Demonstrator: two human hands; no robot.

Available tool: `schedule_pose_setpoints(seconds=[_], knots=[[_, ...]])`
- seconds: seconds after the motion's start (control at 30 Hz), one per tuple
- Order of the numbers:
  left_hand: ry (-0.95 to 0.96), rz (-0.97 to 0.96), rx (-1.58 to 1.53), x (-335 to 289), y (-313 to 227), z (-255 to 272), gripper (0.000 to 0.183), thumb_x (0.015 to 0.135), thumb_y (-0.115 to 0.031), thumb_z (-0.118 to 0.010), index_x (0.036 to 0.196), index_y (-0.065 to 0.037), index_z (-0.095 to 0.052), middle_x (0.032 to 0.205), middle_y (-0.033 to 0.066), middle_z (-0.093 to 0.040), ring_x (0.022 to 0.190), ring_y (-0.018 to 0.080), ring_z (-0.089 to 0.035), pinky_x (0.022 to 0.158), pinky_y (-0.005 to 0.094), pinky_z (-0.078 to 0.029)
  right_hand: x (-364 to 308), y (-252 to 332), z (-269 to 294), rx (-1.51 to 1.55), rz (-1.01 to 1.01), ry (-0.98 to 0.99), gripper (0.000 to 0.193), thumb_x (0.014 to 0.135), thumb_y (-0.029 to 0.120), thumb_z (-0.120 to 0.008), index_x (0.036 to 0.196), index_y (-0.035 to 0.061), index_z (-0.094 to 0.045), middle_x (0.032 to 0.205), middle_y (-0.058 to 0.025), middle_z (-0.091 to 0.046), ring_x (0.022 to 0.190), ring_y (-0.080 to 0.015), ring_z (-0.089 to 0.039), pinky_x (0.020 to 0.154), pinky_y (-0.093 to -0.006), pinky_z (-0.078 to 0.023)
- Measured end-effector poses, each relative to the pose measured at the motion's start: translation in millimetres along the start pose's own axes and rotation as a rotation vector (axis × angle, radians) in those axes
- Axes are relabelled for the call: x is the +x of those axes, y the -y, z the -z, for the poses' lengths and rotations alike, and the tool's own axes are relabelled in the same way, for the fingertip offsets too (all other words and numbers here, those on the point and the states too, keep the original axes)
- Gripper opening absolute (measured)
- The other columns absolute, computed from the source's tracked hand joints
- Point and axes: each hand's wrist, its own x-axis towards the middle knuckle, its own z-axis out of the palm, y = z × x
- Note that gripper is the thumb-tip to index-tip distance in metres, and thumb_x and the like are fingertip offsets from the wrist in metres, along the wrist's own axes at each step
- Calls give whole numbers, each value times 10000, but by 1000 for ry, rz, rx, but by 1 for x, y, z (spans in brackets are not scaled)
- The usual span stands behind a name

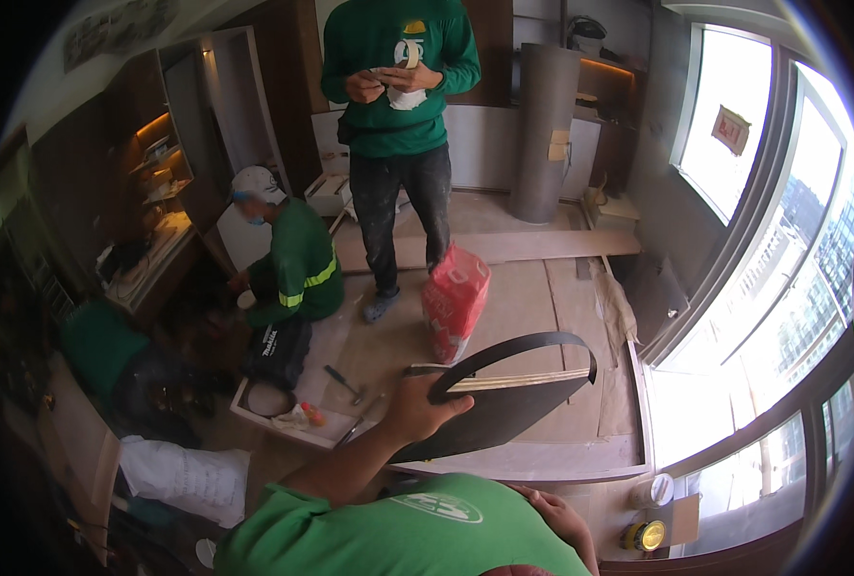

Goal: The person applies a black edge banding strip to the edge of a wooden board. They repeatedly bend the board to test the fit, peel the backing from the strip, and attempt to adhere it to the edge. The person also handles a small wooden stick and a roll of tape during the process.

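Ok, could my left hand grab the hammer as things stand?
Probably not without letting go: your left hand is holding the board. The hammer itself lies uncovered, off to that hand's left.

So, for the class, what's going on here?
The person's left grip holds a dark board with a black strip arching over its edge; the right grip is by the green shirt. A standing co-worker holds a pale roll; another, in a cap, is low on the left. A red bag and hammer are on the platform.
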Motion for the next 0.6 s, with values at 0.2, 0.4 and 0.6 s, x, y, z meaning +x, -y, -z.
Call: schedule_pose_setpoints(seconds=[0.2,0.4,0.6], knots=[[-38,4,-78,-17,13,9,245,857,-231,-815,1025,-61,-761,721,-26,-659,686,66,-574,653,267,-464,25,-64,24,-190,-187,-444,450,1016,381,-602,1152,-39,-689,1009,-79,-736,944,-197,-669,886,-342,-510],[-114,-70,31,-28,20,13,318,854,-334,-807,1048,-88,-753,722,39,-683,670,121,-623,660,296,-481,35,-84,36,-229,-285,-522,350,942,293,-684,1110,-14,-689,932,-107,-734,844,-203,-677,765,-333,-526],[-206,-39,41,-52,18,31,368,845,-404,-787,1053,-103,-751,749,68,-698,683,208,-673,669,342,-500,66,-98,54,-483,-284,-366,339,888,244,-732,1111,-6,-681,904,-126,-728,768,-202,-675,676,-334,-526]])
